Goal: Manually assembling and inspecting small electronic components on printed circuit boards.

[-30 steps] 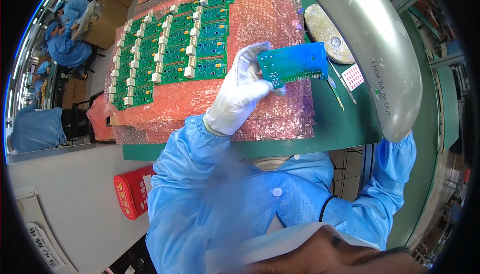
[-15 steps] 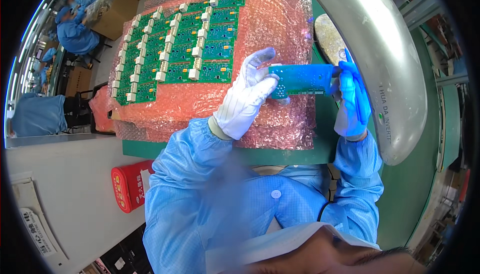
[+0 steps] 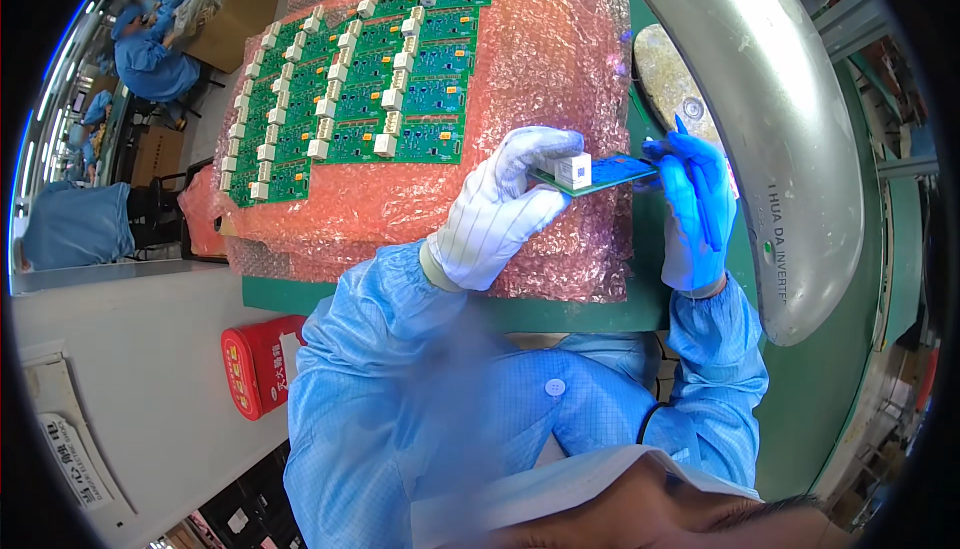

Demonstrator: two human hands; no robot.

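Note:
My left hand (image 3: 503, 207), in a white striped glove, grips a green circuit board (image 3: 612, 177) by its left end, beside a white block connector (image 3: 572, 170). The board is held above the bubble wrap, tilted so its component side shows at a shallow angle. At the board's right end is my right hand (image 3: 695, 211), also gloved and tinted by blue light. Its fingers are closed around a thin pen-like tool (image 3: 711, 204) that points up, and the fingertips meet the board's edge. The tool's exact kind is unclear.
Rows of similar boards (image 3: 430, 99) lie on pink bubble wrap (image 3: 530, 59) over a green table (image 3: 300, 294). A large silver lamp housing (image 3: 800, 159) arches over the right side. Behind the right hand is a speckled oval piece (image 3: 665, 74). A red box (image 3: 262, 369) stands at left.
The board has been turned from its solder side facing me to nearly edge-on, showing the connector. Both hands have rotated with it, and the right hand has shifted slightly down.

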